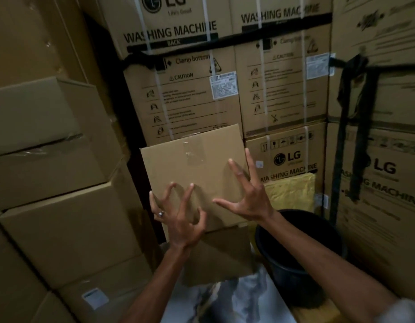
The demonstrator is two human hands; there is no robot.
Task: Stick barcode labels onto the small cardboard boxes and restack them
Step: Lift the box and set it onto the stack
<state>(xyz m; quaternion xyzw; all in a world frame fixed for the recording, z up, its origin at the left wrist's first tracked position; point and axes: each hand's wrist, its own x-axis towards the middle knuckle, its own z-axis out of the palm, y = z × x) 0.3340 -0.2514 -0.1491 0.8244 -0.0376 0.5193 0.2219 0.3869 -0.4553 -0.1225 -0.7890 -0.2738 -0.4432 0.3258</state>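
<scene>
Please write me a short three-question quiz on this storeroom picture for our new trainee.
1. True or false: the small cardboard box in the middle already shows a barcode label on its facing side.
2. Which object stands to the right of the person's right arm? A) a black bucket B) a blue crate C) a metal trolley
3. Fill in: both the left hand and the right hand have their fingers ____ against the box.

Key:
1. False; only clear tape shows on it.
2. A
3. spread
</scene>
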